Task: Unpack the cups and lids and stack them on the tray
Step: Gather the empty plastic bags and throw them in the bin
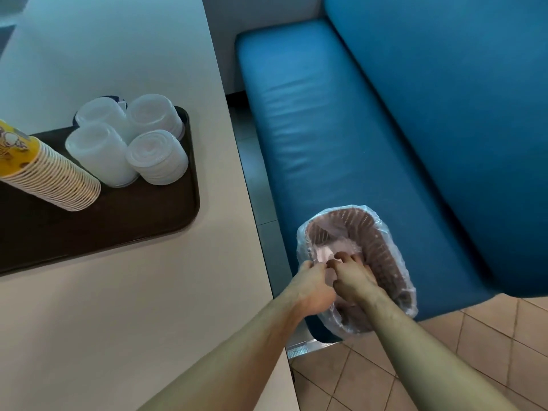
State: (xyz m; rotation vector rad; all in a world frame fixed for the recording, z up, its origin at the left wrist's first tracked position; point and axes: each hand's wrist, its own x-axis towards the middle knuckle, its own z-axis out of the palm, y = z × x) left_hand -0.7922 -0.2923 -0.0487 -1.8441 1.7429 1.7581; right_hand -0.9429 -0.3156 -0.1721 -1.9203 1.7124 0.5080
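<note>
Cleanup step, by the look: both hands at the lined wastebasket [385,256] beside the blue bench [341,120], well right of the tray [118,226]. Left hand [311,286] and right hand [353,277] touching, fingers curled, pinching thin crumpled plastic wrap [326,252] over the basket mouth. Next, likely: releasing the wrap, checking for more packs. On the tray: ribbed paper cup stack [53,179] leaning at left, four translucent plastic lid stacks [157,158] clustered upright just beside it. Basket brown, perforated, clear glossy liner.
</note>
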